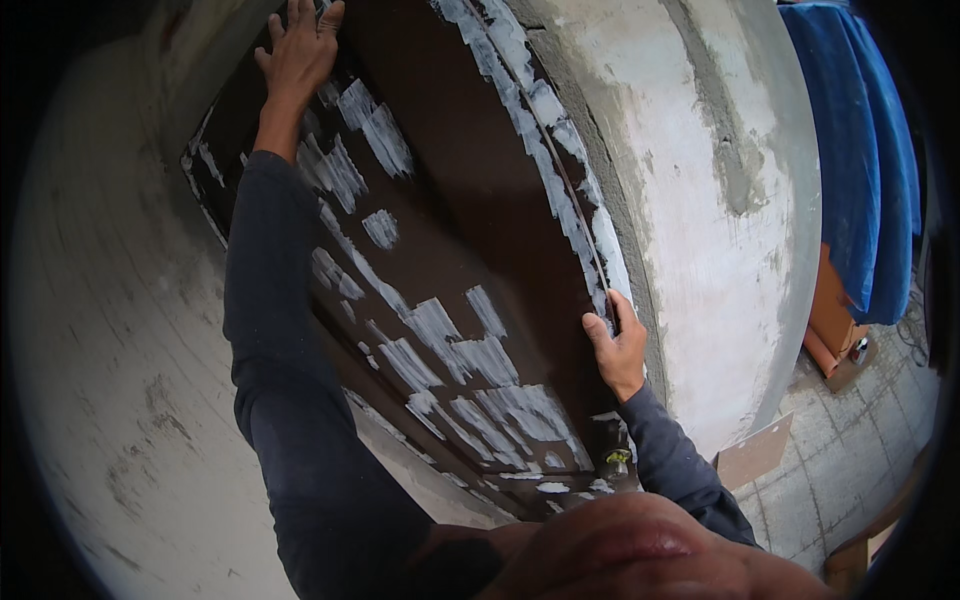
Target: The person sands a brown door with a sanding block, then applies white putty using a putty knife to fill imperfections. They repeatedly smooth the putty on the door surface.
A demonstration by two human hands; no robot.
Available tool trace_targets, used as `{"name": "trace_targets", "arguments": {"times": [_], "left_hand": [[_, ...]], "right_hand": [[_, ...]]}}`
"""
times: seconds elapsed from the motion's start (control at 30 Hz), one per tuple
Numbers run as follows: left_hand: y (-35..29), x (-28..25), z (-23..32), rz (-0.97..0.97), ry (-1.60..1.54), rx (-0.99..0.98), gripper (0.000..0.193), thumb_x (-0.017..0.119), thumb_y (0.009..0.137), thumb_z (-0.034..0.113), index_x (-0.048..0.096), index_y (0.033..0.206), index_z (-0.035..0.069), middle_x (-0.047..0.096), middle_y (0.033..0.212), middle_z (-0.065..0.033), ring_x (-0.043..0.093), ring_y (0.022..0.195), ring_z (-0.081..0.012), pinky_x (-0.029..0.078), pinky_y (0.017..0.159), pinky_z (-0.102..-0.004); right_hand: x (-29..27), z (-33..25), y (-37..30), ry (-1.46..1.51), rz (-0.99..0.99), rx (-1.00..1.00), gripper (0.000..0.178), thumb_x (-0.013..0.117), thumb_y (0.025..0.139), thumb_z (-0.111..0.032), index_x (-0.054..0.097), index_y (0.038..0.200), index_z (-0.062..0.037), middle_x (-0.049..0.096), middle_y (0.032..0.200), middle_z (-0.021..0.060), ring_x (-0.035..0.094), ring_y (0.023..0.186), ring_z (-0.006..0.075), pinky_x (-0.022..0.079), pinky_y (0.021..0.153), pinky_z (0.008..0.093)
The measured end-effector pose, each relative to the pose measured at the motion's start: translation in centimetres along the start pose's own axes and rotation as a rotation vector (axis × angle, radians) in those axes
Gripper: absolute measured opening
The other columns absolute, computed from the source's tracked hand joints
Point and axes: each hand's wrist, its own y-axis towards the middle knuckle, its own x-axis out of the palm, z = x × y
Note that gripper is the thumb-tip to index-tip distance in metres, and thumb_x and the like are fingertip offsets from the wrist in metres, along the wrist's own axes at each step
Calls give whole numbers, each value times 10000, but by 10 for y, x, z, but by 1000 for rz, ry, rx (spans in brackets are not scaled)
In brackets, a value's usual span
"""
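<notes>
A dark brown door carries many streaky patches of white filler across its face and along its right edge. My left hand reaches far up against the upper left part of the door, its fingers spread; a small pale bluish bit shows by its fingertips, too little to name. Lower down, my right hand grips the door's right edge, with the thumb on the face side and the fingers by the thin edge strip. Below it sits a round metal door knob with something yellow-green around it.
Rough plastered wall borders the door on the right, and a pale wall on the left. Blue sheeting hangs at the far right over orange-brown material. A brown board lies on the tiled floor.
</notes>
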Motion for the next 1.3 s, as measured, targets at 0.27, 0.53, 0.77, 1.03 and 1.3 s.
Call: {"name": "trace_targets", "arguments": {"times": [0.27,0.53,0.77,1.03,1.3], "left_hand": [[6,-16,20,17,-57,-31,900,229,968,758,254,1594,112,214,1667,-128,176,1533,-382,118,1174,-677],[-15,-23,38,7,-58,-23,876,231,989,730,235,1598,101,218,1664,-138,145,1539,-387,106,1177,-673],[-15,-11,33,93,-44,46,826,273,991,722,349,1567,135,329,1624,-124,241,1510,-393,203,1171,-624],[-6,-2,18,158,131,147,866,237,969,755,347,1559,131,335,1624,-94,245,1507,-386,203,1144,-694],[-3,-1,19,149,136,231,822,256,960,761,313,1580,223,276,1650,-87,182,1529,-382,157,1158,-703]], "right_hand": [[-4,0,2,16,-6,-10,634,757,890,-420,577,1249,72,683,1045,201,671,963,287,512,879,364],[-21,0,-4,2,-24,-13,605,758,889,-403,585,1233,63,683,1025,195,672,936,283,512,857,352],[-31,7,1,18,-28,8,567,760,891,-387,590,1212,49,681,1007,183,668,914,271,513,841,352],[-36,14,10,48,0,-8,613,787,871,-387,585,1231,67,681,1052,192,671,953,276,515,871,358],[-38,17,17,60,-17,28,612,791,864,-384,582,1223,64,678,1026,177,666,931,262,513,855,350]]}}
